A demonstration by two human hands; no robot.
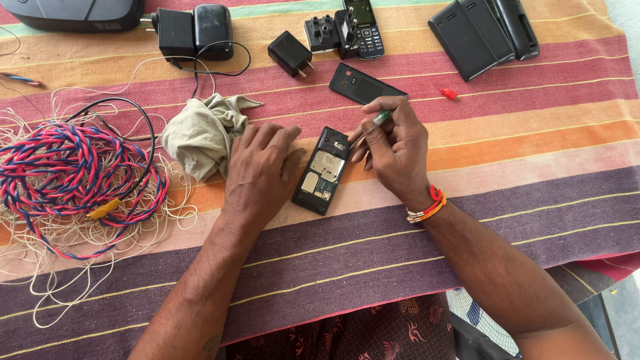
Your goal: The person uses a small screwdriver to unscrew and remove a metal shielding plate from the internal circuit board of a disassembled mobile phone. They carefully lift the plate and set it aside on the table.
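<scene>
A striped cloth [533, 153] covers the table under a tangle of wires [73, 173] and a crumpled rag [200, 133], while the left hand [260, 170] lies flat, fingers together, steadying the opened phone [323, 171] so the right hand [395, 150], pinched around a small screwdriver [371, 127], can probe its top.

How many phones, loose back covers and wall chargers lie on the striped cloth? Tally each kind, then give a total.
Phones: 2, the opened phone under the left hand and right hand, and the keypad phone.
Loose back covers: 4, one near the hands, three in a stack.
Wall chargers: 2, large and small.
Total: 8
</scene>
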